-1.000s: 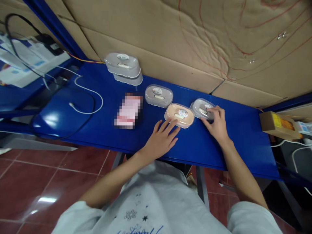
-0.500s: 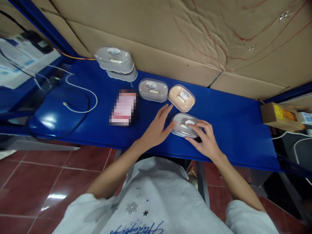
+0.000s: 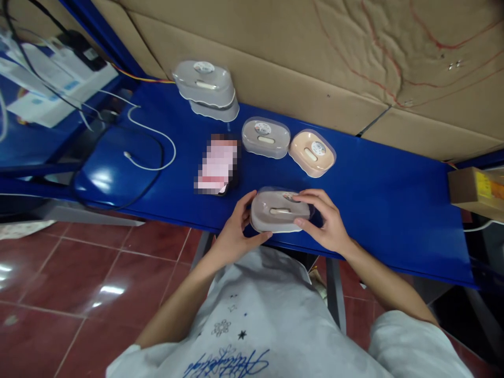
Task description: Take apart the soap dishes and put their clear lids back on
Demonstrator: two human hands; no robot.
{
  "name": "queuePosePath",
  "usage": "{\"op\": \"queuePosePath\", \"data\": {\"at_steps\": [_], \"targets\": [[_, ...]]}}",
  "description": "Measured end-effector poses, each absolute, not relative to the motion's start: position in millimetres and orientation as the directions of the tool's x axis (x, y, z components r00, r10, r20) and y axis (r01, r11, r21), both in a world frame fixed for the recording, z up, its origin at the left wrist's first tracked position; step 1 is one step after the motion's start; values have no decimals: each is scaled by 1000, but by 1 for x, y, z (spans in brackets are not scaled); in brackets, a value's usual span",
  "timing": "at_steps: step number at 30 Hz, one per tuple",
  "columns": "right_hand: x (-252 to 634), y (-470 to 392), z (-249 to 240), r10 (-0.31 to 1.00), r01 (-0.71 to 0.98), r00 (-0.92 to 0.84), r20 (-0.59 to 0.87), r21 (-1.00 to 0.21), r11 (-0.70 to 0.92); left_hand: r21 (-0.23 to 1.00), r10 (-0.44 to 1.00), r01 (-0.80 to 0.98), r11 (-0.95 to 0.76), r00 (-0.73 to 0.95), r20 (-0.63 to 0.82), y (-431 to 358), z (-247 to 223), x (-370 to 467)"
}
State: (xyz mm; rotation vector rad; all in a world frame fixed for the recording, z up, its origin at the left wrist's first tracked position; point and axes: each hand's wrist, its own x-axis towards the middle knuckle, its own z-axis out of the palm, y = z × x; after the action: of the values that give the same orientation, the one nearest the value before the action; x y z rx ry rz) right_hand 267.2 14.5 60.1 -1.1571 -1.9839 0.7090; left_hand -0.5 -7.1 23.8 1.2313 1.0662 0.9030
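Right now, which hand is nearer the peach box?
Right. Your right hand is in front of the peach box, not touching it; your left hand is farther off, in front and to the left of it.

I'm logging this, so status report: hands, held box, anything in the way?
Left hand gripping left end, right hand right end. Near grey box between them. Peach box behind, apart, not blocking.
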Motion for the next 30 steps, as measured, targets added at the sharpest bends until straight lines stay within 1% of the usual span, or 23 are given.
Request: {"op": "queuePosePath", "data": {"at_steps": [2,5,8,10,12,15,17,20,22,25,27,30], "targets": [[270,20,52,905,548,-282,318,-721,424,991,949,47,121,287,-130,-8,22,-5],[279,34,38,907,657,-211,364,-634,407,984,933,174,44,344,-102,-9,24,-12],[287,46,32,905,727,-219,364,-558,400,949,910,303,-82,411,-52,-7,27,-15],[289,48,36,898,744,-243,367,-523,416,926,899,345,-149,437,-18,-5,28,-14],[287,42,43,867,704,-349,356,-511,493,916,893,358,-183,451,2,-3,27,-13],[279,23,53,741,570,-621,254,-503,650,916,892,355,-189,453,8,0,26,-12],[274,11,54,683,536,-702,200,-483,692,918,892,357,-173,451,-7,0,27,-12],[270,2,51,699,538,-679,223,-497,681,938,900,329,-105,433,-51,-1,29,-11],[272,2,50,716,505,-647,262,-557,660,956,899,284,-67,433,-65,-3,30,-10],[277,6,51,749,476,-592,296,-622,622,958,893,275,-80,447,-54,-7,30,-11],[283,11,52,782,530,-554,286,-603,596,937,893,330,-114,447,-49,-10,29,-15],[290,20,48,816,642,-511,272,-511,572,857,881,465,-220,471,-29,-16,29,-25]]}}
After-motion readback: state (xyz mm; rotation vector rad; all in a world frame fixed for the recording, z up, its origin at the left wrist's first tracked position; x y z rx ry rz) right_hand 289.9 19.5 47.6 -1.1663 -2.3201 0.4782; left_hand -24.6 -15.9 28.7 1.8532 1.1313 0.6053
